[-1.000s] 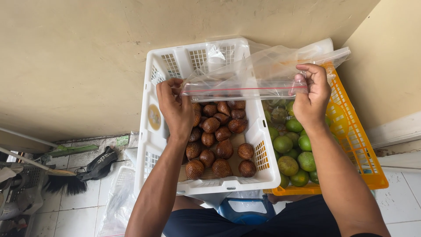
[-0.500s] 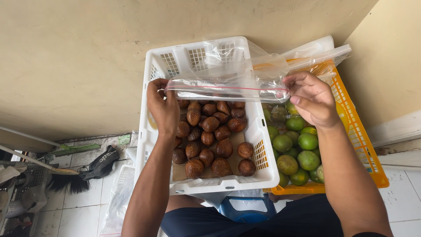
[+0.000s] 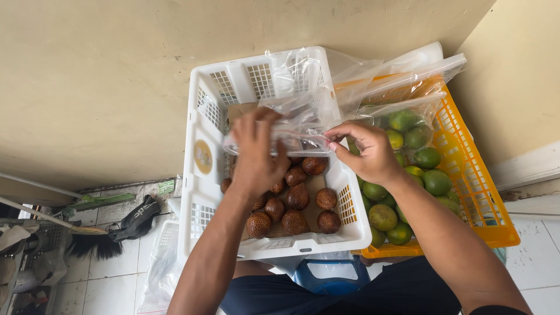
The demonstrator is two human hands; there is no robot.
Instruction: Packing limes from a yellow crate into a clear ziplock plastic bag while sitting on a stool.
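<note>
Half a second ago the clear plastic bag point(image 3: 294, 125) was stretched wide between the hands; now the left hand point(image 3: 256, 153) and right hand point(image 3: 364, 153) have closed in, both pinching its bunched mouth over the white crate point(image 3: 201, 192) of snake fruit point(image 3: 294, 220), suggesting the bag is being opened

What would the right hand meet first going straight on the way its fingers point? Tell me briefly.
The right hand points leftward, fingertips pinching the clear plastic bag. Straight on, it would likely meet the left hand gripping the same bag, though depth is unclear.
</note>
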